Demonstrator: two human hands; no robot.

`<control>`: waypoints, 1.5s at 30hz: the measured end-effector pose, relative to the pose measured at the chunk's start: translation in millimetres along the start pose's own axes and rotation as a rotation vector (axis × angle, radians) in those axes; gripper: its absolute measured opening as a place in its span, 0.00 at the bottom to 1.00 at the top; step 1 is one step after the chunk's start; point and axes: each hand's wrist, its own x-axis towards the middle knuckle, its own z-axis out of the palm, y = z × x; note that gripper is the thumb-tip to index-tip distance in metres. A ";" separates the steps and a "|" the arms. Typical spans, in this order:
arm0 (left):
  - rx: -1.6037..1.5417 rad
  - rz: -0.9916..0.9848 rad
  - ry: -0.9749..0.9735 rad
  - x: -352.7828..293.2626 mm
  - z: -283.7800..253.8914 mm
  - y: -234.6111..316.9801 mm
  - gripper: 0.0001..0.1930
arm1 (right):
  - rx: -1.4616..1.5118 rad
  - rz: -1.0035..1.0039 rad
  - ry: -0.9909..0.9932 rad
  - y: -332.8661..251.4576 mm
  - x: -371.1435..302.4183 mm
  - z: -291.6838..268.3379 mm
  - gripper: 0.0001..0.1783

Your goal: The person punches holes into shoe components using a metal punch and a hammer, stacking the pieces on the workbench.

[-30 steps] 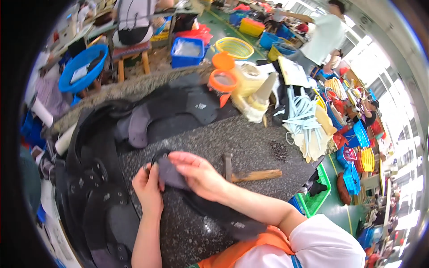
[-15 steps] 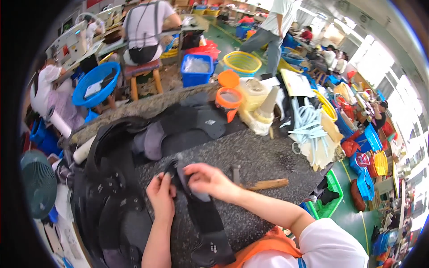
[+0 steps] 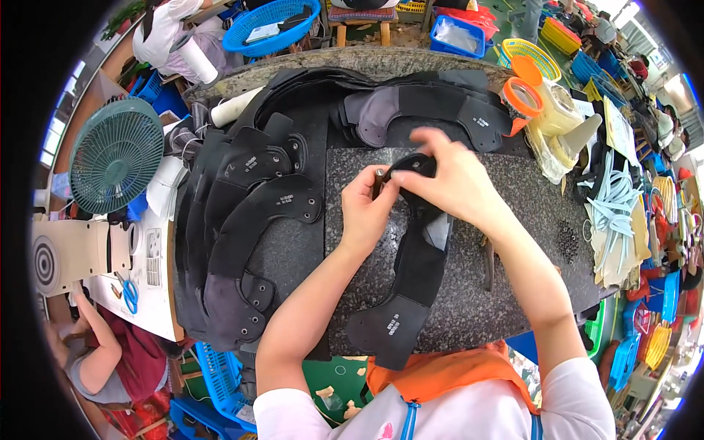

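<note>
Black, curved fabric-like piece [image 3: 422, 268] lies lengthwise on a speckled stone slab [image 3: 513, 301], its upper end at the person's hands and its wide lower end near the orange apron [image 3: 455, 374]. At that upper end, the left hand [image 3: 367, 209] pinches a small brownish rod [image 3: 378, 183] between thumb and fingers, beside the piece's edge. The right hand [image 3: 451, 172] bends over the same end, thumb against it and fingertips raised and blurred; how firmly it grips cannot be told. Partly behind the right forearm lies a hammer [image 3: 489, 268], and small dark rings [image 3: 567, 242] are scattered farther right. Similar black pieces with metal eyelets are piled [image 3: 257, 213] at the left, while others line the back [image 3: 429, 106]. Pale blue strips [image 3: 614, 205] lie at the right, near an orange-rimmed tub [image 3: 522, 99]. A green fan [image 3: 117, 158] stands far left.
</note>
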 end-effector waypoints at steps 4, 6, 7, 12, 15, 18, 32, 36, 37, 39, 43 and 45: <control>-0.032 -0.009 0.031 4.7 -4.6 -2.7 0.04 | 0.269 0.064 -0.241 27.3 8.0 2.9 0.19; -0.085 -0.067 0.018 6.7 -2.6 -1.7 0.04 | 0.370 0.064 -0.216 34.7 4.5 4.5 0.16; -0.084 -0.068 0.017 6.4 -3.2 0.2 0.04 | 0.429 -0.007 -0.166 36.7 3.5 6.4 0.16; -0.086 -0.171 -0.078 6.7 -5.9 12.8 0.01 | 0.402 -0.007 -0.166 21.2 -2.2 0.1 0.15; -0.081 -0.171 -0.083 4.8 -1.5 24.7 0.02 | 0.254 -0.068 -0.172 17.2 -7.0 -8.9 0.14; -0.024 -0.216 -0.113 -0.5 2.2 37.3 0.02 | 0.374 -0.152 -0.104 22.1 -12.0 -15.5 0.15; 0.112 -0.161 0.016 -36.8 36.4 68.8 0.04 | 0.232 -0.159 0.204 16.4 -60.1 -29.8 0.12; 0.100 -0.080 0.163 -50.1 34.5 60.1 0.04 | 0.212 -0.148 0.241 23.7 -75.7 -23.5 0.12; 0.230 0.017 0.183 -54.8 34.7 62.1 0.05 | 0.324 -0.152 0.270 21.4 -79.1 -21.5 0.14; 0.527 0.215 0.190 -66.3 32.8 66.8 0.06 | 0.465 -0.174 0.358 11.5 -80.6 -16.4 0.17; 0.773 0.645 -0.073 -92.2 53.8 109.4 0.07 | 0.861 -0.213 0.037 29.2 -88.2 -34.3 0.14; 0.877 0.900 -0.216 -105.8 48.0 117.1 0.12 | 0.901 -0.422 0.113 22.2 -90.0 -49.2 0.12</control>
